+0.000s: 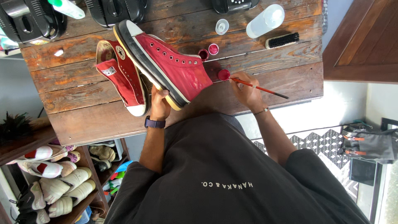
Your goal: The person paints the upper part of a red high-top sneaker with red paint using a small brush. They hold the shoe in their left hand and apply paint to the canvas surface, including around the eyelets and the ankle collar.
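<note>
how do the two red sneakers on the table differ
The held sneaker is propped on edge by the left hand, sole side showing; the other sneaker lies flat and untouched on the table. The held one shows its eyelet row; the other shows its tongue label and round ankle patch. Both are red high-tops with white toe caps.

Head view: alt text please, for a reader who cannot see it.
A person's left hand tilts a red high-top shoe on a wooden table while the right hand dips a thin brush into a small pot of red paint. A second red shoe lies beside it.
</note>
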